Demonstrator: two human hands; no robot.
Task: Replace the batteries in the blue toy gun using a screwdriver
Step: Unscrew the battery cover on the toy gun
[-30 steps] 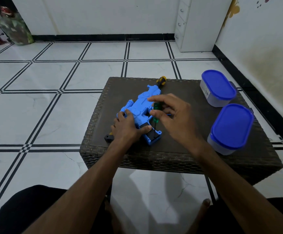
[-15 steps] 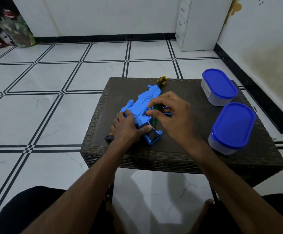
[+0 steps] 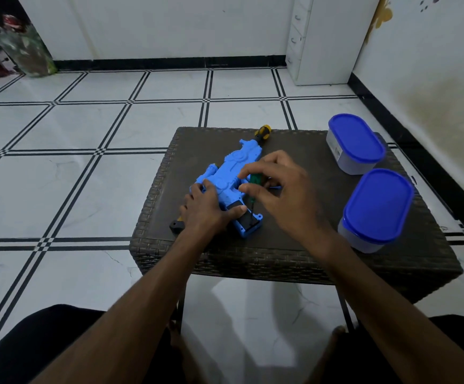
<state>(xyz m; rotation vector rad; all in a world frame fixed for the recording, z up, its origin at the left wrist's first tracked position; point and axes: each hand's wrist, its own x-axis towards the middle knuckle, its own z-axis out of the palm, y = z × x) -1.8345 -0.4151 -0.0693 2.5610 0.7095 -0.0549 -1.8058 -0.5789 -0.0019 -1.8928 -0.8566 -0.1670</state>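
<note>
Little moved since prior frames: both hands hold same posts; rt fingers shifted slightly on driver handle.
Item 1 – blue toy gun [image 3: 232,173]: lies flat, diagonal, centre of wicker surface [image 3: 294,245], butt end nearest viewer.
Item 2 – left hand [image 3: 206,209]: palm down, pressing on gun's near part, thumb laid across black compartment.
Item 3 – right hand [image 3: 283,195]: arched above gun, fingertips pinching green screwdriver [image 3: 253,181], shaft angled down into butt end.
Item 4 – two blue-lidded containers [image 3: 375,206], rt side of surface.
Item 5 – yellow-black tool [image 3: 262,133] at gun's far tip.
</note>
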